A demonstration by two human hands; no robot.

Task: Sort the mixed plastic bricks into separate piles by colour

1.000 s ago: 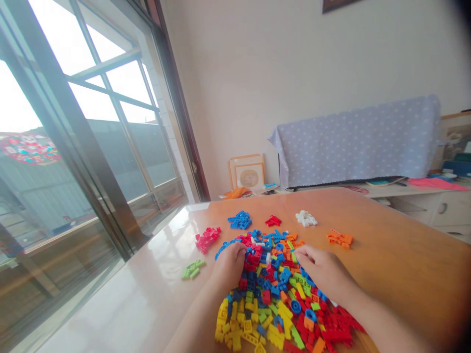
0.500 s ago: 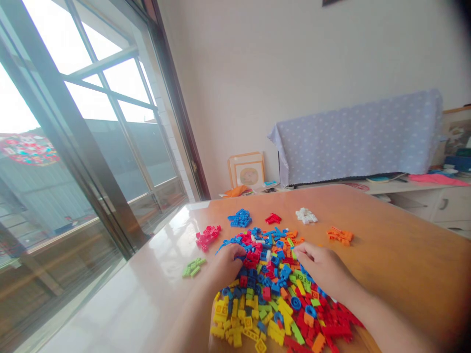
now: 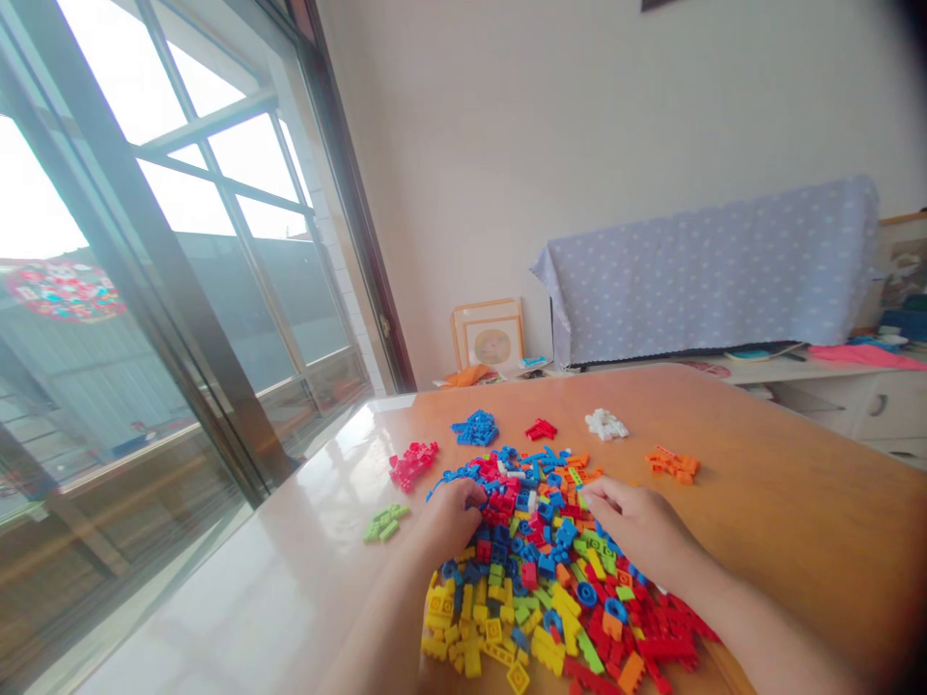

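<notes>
A large mixed heap of toy bricks (image 3: pixel 532 569) in red, blue, yellow, green and orange lies between my hands. My left hand (image 3: pixel 458 512) rests at the heap's left side, fingers curled inward over blue and pink bricks; whatever its fingertips hold is hidden. On the right edge of the heap is my right hand (image 3: pixel 624 510), thumb and forefinger pinched together near green and blue bricks, with anything between them too small to make out. Small single-colour piles surround the heap: light green (image 3: pixel 386 522), pink (image 3: pixel 413 466), blue (image 3: pixel 475 428), red (image 3: pixel 541 430), white (image 3: pixel 606 425) and orange (image 3: pixel 673 464).
The bricks lie on a glossy wooden table (image 3: pixel 782 502). Behind it, a low cabinet (image 3: pixel 855 396) carries an object under a dotted cloth (image 3: pixel 710 280), framed pictures (image 3: pixel 489 338) and an orange item (image 3: pixel 467 375). A large window stands at the left.
The view has shifted slightly, moving the scene a little to the right. Both hands stay in nearly the same places over the heap.
</notes>
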